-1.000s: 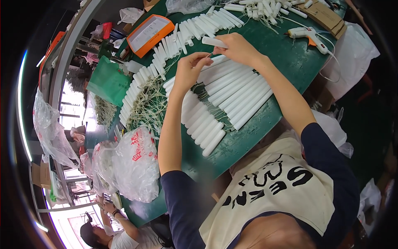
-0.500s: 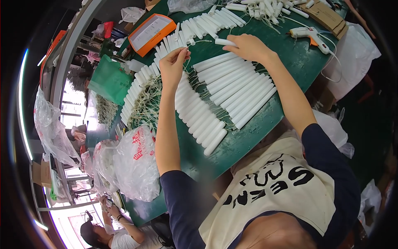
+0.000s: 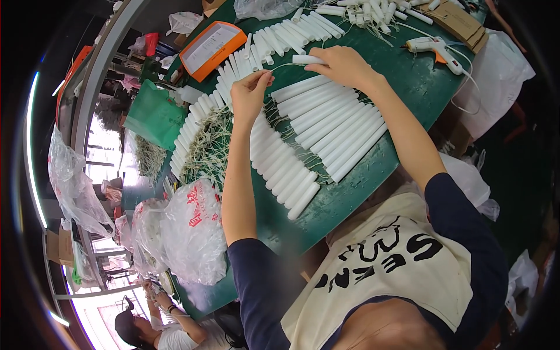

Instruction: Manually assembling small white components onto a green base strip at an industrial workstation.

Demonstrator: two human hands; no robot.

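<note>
My right hand (image 3: 345, 67) grips a short white tube (image 3: 305, 59), whose free end points left. From that end a thin pale wire (image 3: 284, 65) arcs across to my left hand (image 3: 249, 96), where thumb and fingers pinch it. Below my hands, white tubes (image 3: 335, 119) lie side by side with short wires at their ends. A second row of white tubes (image 3: 280, 166) runs down beside them. More short tubes (image 3: 274, 39) line the table beyond my hands. A tangled heap of pale wires (image 3: 204, 149) lies left of my left forearm.
On the green table (image 3: 373, 169) stand an orange box (image 3: 213, 49) at far left and a white glue gun (image 3: 434, 51) at far right. Loose tubes (image 3: 376, 14) pile at the back. A clear plastic bag (image 3: 195, 233) sits left; another person (image 3: 169, 326) works lower left.
My right hand has shifted slightly left with the tube. My left hand has moved a little right and down, and the wire now arcs between the hands.
</note>
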